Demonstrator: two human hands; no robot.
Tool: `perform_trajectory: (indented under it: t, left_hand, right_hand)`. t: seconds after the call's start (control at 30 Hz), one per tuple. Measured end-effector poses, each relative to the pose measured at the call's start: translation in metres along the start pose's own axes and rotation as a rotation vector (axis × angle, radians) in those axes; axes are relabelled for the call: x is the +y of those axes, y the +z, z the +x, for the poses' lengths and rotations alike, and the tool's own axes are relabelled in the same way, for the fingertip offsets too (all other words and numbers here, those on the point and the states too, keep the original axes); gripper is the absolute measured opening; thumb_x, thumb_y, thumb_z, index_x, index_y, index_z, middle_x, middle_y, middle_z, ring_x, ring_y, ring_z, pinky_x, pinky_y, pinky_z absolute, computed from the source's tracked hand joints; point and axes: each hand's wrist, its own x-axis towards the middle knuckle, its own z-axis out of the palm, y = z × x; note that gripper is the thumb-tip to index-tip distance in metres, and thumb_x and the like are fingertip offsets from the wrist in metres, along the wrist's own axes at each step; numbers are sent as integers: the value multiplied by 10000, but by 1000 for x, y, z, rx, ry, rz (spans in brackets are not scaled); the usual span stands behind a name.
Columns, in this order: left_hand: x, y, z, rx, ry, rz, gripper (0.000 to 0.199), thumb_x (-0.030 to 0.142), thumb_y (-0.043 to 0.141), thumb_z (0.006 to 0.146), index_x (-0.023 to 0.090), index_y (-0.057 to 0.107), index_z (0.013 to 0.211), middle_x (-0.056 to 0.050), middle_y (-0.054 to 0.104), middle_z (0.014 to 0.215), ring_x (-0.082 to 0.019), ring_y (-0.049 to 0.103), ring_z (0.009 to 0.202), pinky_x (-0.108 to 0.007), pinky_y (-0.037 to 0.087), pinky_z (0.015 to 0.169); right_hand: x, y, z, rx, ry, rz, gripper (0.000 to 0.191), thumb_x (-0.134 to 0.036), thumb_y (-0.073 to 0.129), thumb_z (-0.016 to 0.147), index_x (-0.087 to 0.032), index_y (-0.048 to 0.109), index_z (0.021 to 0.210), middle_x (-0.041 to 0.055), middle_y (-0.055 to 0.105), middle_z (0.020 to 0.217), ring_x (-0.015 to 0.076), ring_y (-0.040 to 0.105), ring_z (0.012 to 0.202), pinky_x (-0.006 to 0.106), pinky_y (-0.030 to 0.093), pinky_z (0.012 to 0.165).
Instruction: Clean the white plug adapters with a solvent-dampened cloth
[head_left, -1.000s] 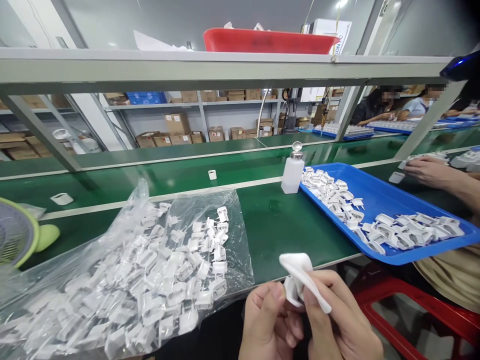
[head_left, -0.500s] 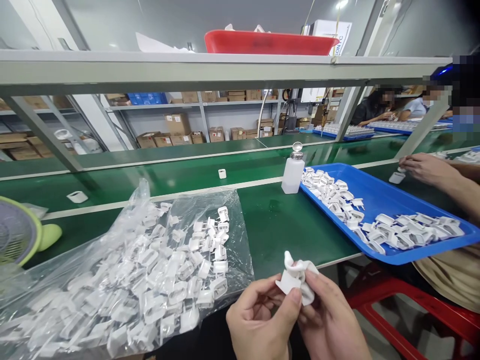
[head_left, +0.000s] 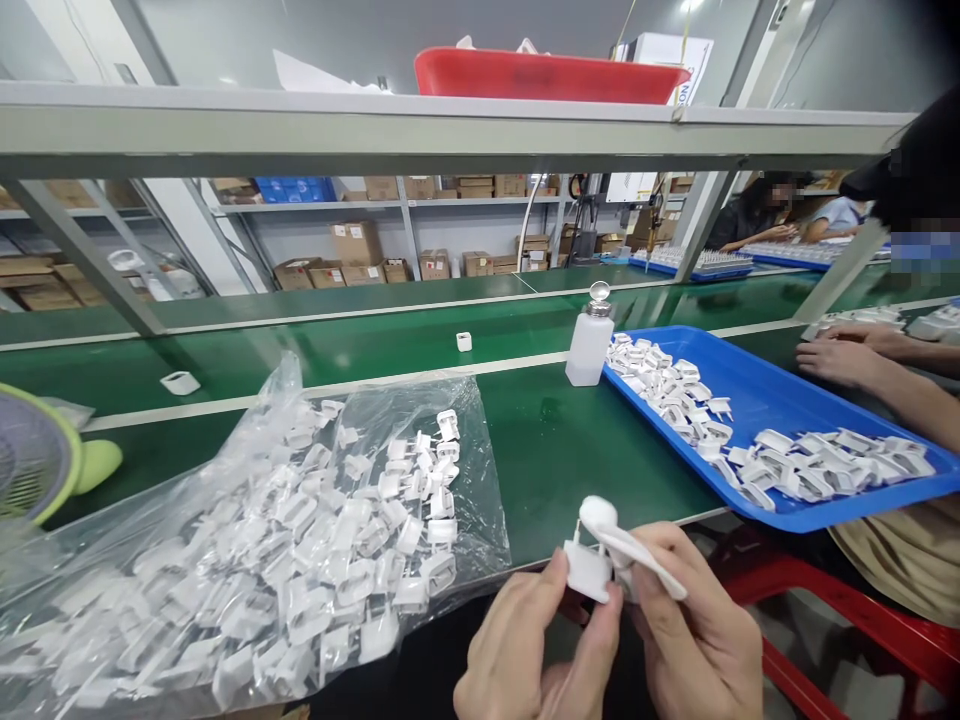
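Between the thumb and fingers of my left hand [head_left: 536, 640] is a white plug housing [head_left: 589, 570] with metal pins pointing up. My right hand [head_left: 694, 620] pinches a folded white cloth [head_left: 630, 550], whose rounded end stands over the pins. Both hands are close together in front of the bench edge. To their left, a clear plastic bag [head_left: 480, 470] lies spread on the bench with many white plug housings [head_left: 300, 600] on and in it. A blue tray [head_left: 765, 380] to the right holds more housings along its left and front sides.
A white pump bottle [head_left: 590, 345] stands beside the tray. Single white housings [head_left: 464, 342] lie on the green belt [head_left: 360, 350]. A green basket [head_left: 37, 460] is at far left. A co-worker's hands [head_left: 847, 350] are beyond the tray; a red stool [head_left: 847, 610] stands below.
The cloth has moved up and right off the housing, uncovering its pins. Both hands have shifted slightly right. The single housings on the belt have moved right, and the co-worker's hands have moved.
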Motion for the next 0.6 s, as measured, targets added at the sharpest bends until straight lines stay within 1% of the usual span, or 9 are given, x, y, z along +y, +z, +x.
perform_trajectory:
  t: [0.07, 0.13, 0.2, 0.23, 0.27, 0.37, 0.43, 0.5, 0.6]
  left_hand:
    - [0, -2, 0, -35, -43, 23, 211, 193, 962, 579, 275, 839, 728, -23, 795, 664, -208, 713, 603, -285, 589, 667]
    - [0, -3, 1, -88, -107, 23, 209, 212, 964, 580, 268, 842, 740, -29, 796, 671, -209, 709, 589, -289, 587, 660]
    - [1, -4, 2, -129, -159, 8, 212, 218, 964, 579, 264, 843, 747, -34, 796, 671, -214, 707, 584, -296, 587, 653]
    - [1, -4, 2, -131, -178, 4, 217, 213, 966, 570, 265, 843, 741, -35, 797, 672, -220, 711, 594, -300, 589, 656]
    - [2, -3, 2, -118, -193, -3, 233, 203, 971, 554, 266, 843, 739, -37, 799, 678, -227, 715, 604, -304, 593, 657]
    - [4, -2, 2, -42, -188, -85, 305, 141, 973, 510, 265, 845, 758, -26, 801, 689, -220, 711, 589, -294, 599, 619]
    - [4, -1, 2, -5, -157, -163, 354, 106, 968, 497, 272, 847, 785, -8, 801, 694, -201, 702, 559, -274, 595, 572]
    - [3, -1, 3, 1, -143, -208, 377, 97, 968, 489, 278, 847, 797, 2, 804, 700, -191, 701, 547, -262, 597, 551]
    - [2, -2, 3, -50, -188, -231, 349, 113, 967, 499, 259, 851, 794, -12, 805, 698, -186, 713, 543, -240, 602, 549]
  right_hand:
    - [-4, -2, 2, -72, -69, -107, 203, -330, 655, 924, -259, 835, 987, 75, 656, 907, 194, 612, 758, 292, 502, 638]
    - [-5, -7, 4, -172, -58, -126, 221, -312, 636, 936, -259, 826, 1035, 69, 655, 887, 162, 580, 672, 271, 480, 573]
    - [-3, -12, 5, -240, 1, -83, 223, -304, 637, 937, -244, 813, 1060, 64, 648, 854, 139, 540, 591, 254, 432, 477]
    - [-1, -14, 5, -231, 28, -54, 214, -305, 645, 932, -232, 809, 1049, 61, 638, 832, 138, 531, 575, 252, 413, 450]
    - [0, -15, 5, -184, 52, -26, 201, -310, 658, 924, -220, 806, 1025, 57, 624, 807, 142, 529, 573, 252, 403, 439]
    - [5, -16, 4, 36, 94, 14, 174, -338, 713, 890, -184, 784, 926, 40, 581, 748, 144, 508, 575, 252, 375, 438]
    - [6, -15, 5, 142, 123, 20, 177, -350, 746, 870, -175, 761, 866, 28, 559, 723, 133, 480, 567, 246, 356, 441]
    - [6, -15, 6, 186, 165, 66, 175, -353, 767, 856, -179, 758, 872, 15, 534, 698, 125, 450, 551, 240, 341, 431]
    - [4, -14, 6, 174, 213, 182, 184, -333, 783, 845, -215, 788, 986, 4, 518, 688, 122, 435, 527, 233, 328, 405]
